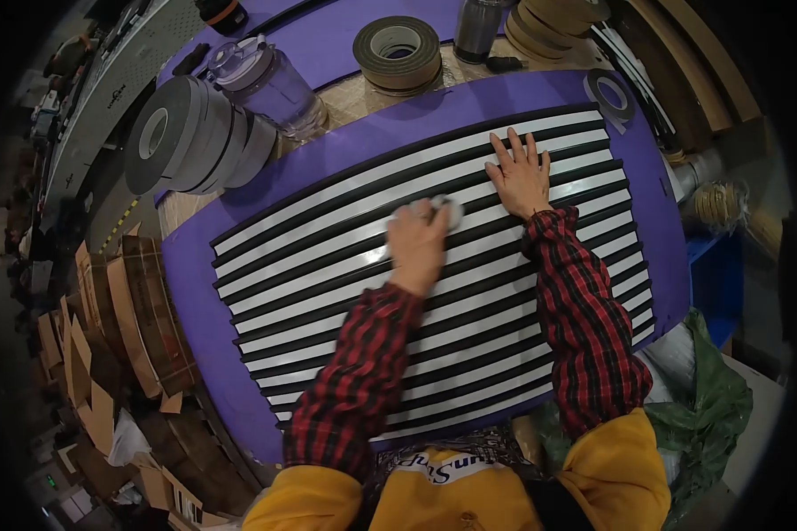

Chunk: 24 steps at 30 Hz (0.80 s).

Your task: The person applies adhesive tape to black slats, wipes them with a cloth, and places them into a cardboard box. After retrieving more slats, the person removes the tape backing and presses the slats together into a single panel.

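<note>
Black strips (363, 211) lie side by side on a purple mat (208, 301), with white bands showing between them. My left hand (419, 241) is closed around a small whitish wad (452, 212) and presses it on the strips near their middle; it is slightly blurred. Further right, my right hand (521, 177) lies flat on the upper right part of the strips, fingers spread, holding nothing. Both forearms wear red and black checked sleeves.
Behind the mat stand grey tape rolls (199, 137), a purple-tinted bottle (274, 88), a dark tape roll (397, 55) and tan rolls (549, 26). A thin tape ring (608, 96) lies at the upper right. Cardboard boxes (142, 310) are left, green plastic (713, 398) right.
</note>
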### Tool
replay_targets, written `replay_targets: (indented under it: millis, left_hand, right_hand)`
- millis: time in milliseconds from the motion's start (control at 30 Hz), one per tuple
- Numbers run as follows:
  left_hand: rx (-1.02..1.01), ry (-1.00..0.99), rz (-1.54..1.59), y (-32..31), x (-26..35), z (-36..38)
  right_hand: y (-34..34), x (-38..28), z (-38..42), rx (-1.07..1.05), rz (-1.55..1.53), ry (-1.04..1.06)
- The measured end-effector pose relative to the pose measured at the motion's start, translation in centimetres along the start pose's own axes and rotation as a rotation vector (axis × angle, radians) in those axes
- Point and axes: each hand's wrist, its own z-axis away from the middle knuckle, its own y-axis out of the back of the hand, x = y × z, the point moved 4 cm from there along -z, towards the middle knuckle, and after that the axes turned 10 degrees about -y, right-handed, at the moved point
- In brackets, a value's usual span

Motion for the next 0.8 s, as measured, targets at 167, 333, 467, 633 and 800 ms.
replay_targets:
  millis: [167,333,467,633,800]
  left_hand:
    - [-0.031,0.279,-0.247,7.9,-21.2,20.7]
    - [0.148,0.726,-0.04,11.0,-25.2,23.2]
    - [0.238,-0.037,0.089,3.3,-0.3,3.4]
    - [-0.039,0.043,0.017,-0.7,4.2,1.6]
    - [0.007,0.222,-0.27,8.0,-16.3,21.3]
  right_hand:
    - [0.1,0.1,-0.3,-0.002,0.015,-0.008]
    - [-0.1,0.8,0.4,0.039,-0.122,0.038]
    - [0.2,1.7,2.6,0.051,-0.05,-0.01]
    - [-0.1,2.0,2.8,0.022,0.021,-0.01]
    - [0.0,1.9,2.8,-0.011,0.036,-0.013]
